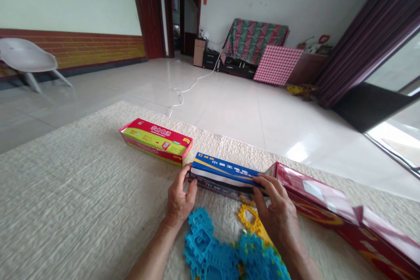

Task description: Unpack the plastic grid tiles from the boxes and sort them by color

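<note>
A long blue box [225, 170] with white writing lies on the cream mat [75, 192] in front of me. My left hand [179, 199] grips its left end, fingers curled round the edge. My right hand [275, 210] grips its right end, fingers laid over the top. Blue toy track pieces [213, 249] and a yellow piece [251, 221] lie on the mat just below my hands. To the left of the blue box lies a red and green box [155, 141].
A large red box [341, 218] with its lid open lies at the right on the mat. Beyond the mat are a tiled floor, a white cable [188, 89], a white chair [28, 59], a covered cabinet [254, 41] and a dark curtain [364, 39].
</note>
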Action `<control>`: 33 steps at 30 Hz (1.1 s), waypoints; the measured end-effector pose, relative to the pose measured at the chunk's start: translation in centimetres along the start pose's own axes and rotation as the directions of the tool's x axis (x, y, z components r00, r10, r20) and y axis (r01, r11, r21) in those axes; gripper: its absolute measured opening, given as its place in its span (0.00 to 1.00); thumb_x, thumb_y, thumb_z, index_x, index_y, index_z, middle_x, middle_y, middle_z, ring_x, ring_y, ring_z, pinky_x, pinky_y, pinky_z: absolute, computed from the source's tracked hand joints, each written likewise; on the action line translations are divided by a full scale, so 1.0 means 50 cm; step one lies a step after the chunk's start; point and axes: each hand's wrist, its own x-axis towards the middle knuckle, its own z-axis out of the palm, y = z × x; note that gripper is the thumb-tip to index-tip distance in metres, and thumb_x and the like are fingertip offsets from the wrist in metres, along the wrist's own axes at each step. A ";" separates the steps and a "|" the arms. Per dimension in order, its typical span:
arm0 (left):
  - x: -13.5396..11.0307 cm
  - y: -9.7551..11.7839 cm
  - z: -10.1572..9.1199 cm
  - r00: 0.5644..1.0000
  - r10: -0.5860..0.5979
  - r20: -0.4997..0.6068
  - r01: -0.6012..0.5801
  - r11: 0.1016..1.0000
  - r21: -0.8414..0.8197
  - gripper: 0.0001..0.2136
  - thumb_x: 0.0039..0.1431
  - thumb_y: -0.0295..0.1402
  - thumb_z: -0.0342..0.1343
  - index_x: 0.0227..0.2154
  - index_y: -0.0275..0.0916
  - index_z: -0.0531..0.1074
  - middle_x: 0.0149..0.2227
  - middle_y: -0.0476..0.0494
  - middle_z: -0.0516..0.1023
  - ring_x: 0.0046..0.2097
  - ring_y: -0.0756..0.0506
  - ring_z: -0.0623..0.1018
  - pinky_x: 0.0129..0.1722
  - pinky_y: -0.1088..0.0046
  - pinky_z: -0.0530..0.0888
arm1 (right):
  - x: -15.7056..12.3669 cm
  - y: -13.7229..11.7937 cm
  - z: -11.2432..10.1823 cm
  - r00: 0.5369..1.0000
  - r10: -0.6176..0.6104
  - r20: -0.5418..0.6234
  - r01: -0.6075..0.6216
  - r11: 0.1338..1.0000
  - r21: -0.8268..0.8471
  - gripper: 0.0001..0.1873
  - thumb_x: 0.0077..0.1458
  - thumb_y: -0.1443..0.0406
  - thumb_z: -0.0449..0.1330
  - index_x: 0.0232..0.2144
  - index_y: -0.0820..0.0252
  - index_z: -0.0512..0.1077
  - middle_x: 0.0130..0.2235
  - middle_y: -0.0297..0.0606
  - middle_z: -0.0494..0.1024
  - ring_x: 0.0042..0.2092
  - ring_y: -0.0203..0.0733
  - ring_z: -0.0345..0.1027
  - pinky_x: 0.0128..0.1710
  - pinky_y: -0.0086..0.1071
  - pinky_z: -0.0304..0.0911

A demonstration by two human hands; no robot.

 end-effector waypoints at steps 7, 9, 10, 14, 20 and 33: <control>0.002 0.006 0.000 0.999 0.048 -0.023 -0.048 0.999 -0.012 0.20 0.60 0.32 0.52 0.55 0.36 0.65 0.49 0.36 0.78 0.47 0.43 0.80 0.45 0.69 0.78 | 0.004 -0.009 0.010 0.997 0.061 -0.043 -0.062 0.997 -0.036 0.11 0.58 0.61 0.54 0.40 0.57 0.73 0.44 0.42 0.77 0.45 0.47 0.72 0.45 0.41 0.69; 0.002 0.007 0.001 0.998 0.056 -0.016 -0.057 0.998 -0.006 0.22 0.61 0.32 0.51 0.58 0.37 0.63 0.52 0.35 0.77 0.49 0.43 0.79 0.47 0.68 0.78 | 0.005 -0.009 0.013 0.996 0.072 -0.055 -0.074 0.996 -0.044 0.11 0.57 0.61 0.54 0.39 0.57 0.74 0.44 0.42 0.77 0.45 0.47 0.73 0.45 0.42 0.69; 0.002 0.008 0.001 0.998 0.068 -0.009 -0.068 0.998 0.002 0.23 0.61 0.31 0.51 0.59 0.37 0.62 0.53 0.35 0.75 0.51 0.43 0.78 0.49 0.68 0.77 | 0.004 -0.009 0.013 0.996 0.073 -0.057 -0.075 0.996 -0.044 0.11 0.57 0.61 0.54 0.39 0.57 0.74 0.44 0.42 0.77 0.45 0.47 0.73 0.44 0.41 0.70; 0.003 0.009 0.001 0.986 0.169 0.014 -0.169 0.985 0.044 0.21 0.62 0.28 0.48 0.59 0.38 0.63 0.56 0.36 0.73 0.57 0.43 0.74 0.55 0.65 0.73 | 0.000 -0.009 0.010 0.997 0.057 -0.046 -0.058 0.998 -0.032 0.11 0.57 0.61 0.55 0.38 0.56 0.76 0.44 0.41 0.77 0.44 0.46 0.73 0.44 0.42 0.70; 0.006 0.007 0.001 0.972 0.236 -0.014 -0.235 0.971 0.045 0.19 0.61 0.25 0.49 0.55 0.39 0.68 0.55 0.37 0.74 0.57 0.43 0.73 0.57 0.65 0.72 | -0.008 -0.007 0.005 0.996 0.078 -0.046 -0.080 0.996 -0.028 0.11 0.57 0.59 0.56 0.37 0.56 0.75 0.46 0.43 0.76 0.45 0.48 0.73 0.43 0.44 0.71; 0.007 0.014 -0.001 0.982 0.189 0.004 -0.189 0.981 0.033 0.18 0.61 0.31 0.52 0.54 0.39 0.67 0.54 0.36 0.73 0.56 0.41 0.73 0.55 0.63 0.73 | -0.061 0.028 0.001 1.000 0.018 0.022 -0.018 1.000 0.009 0.13 0.61 0.59 0.53 0.43 0.56 0.74 0.56 0.44 0.73 0.57 0.52 0.67 0.50 0.48 0.70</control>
